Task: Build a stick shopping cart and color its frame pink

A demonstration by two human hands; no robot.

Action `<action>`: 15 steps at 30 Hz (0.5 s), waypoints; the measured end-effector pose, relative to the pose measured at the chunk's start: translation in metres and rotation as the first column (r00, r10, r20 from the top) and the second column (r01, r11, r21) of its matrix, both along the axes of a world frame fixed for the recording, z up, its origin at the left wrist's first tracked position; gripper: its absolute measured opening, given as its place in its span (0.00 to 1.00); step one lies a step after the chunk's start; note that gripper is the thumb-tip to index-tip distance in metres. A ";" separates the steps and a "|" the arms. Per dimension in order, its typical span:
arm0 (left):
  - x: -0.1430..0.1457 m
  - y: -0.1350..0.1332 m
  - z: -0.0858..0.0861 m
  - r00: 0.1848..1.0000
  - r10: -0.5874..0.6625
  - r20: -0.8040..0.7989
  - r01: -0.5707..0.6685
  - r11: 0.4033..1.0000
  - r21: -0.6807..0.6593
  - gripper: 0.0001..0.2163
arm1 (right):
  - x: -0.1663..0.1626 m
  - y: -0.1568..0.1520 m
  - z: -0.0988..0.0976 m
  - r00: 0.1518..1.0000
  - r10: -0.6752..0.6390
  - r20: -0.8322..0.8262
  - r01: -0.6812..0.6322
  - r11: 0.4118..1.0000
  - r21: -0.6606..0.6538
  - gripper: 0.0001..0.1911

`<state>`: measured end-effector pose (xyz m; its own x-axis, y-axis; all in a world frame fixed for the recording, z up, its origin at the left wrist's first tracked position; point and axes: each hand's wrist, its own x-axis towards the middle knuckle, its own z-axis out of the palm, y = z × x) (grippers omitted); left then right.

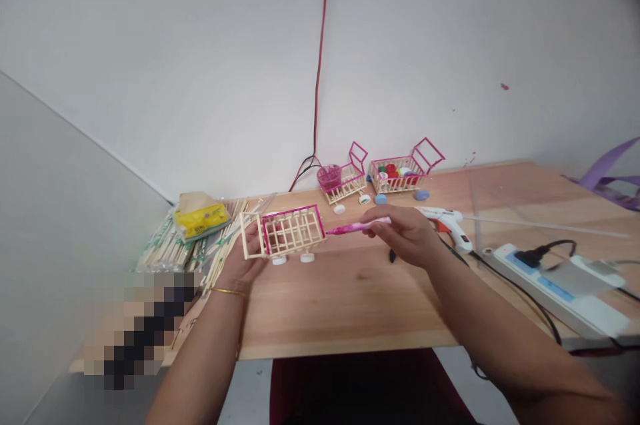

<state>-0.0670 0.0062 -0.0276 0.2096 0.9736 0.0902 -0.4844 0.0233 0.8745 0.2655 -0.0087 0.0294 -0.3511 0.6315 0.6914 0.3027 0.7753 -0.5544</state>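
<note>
My left hand (246, 258) grips a small wooden stick cart (284, 232) from behind, holding it just above the wooden table (350, 305). The cart has a pink-painted frame at its right end and white cap wheels underneath. My right hand (407, 233) is closed round a pink marker (356, 228), whose tip touches the cart's right end.
Two finished pink-edged stick carts (345, 182) (400, 174) stand at the back, one filled with coloured caps. A hot glue gun (450, 222) and a power strip (555, 285) lie to the right. Bundles of sticks (175, 248) and a yellow packet (201, 217) are on the left.
</note>
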 end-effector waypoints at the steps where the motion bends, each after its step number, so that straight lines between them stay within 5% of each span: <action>1: 0.001 -0.001 0.001 0.999 0.031 -0.015 -0.031 1.000 0.000 0.19 | 0.000 0.000 -0.001 1.000 -0.016 0.003 0.016 1.000 0.003 0.10; 9: 0.013 -0.007 0.012 0.960 0.275 -0.050 -0.272 0.960 0.071 0.21 | -0.004 0.004 -0.009 0.989 -0.122 0.083 0.114 0.989 0.095 0.09; 15: 0.012 -0.007 0.006 0.944 0.326 -0.058 -0.317 0.939 0.130 0.22 | -0.007 0.006 -0.012 0.984 -0.153 0.092 0.145 0.985 0.094 0.10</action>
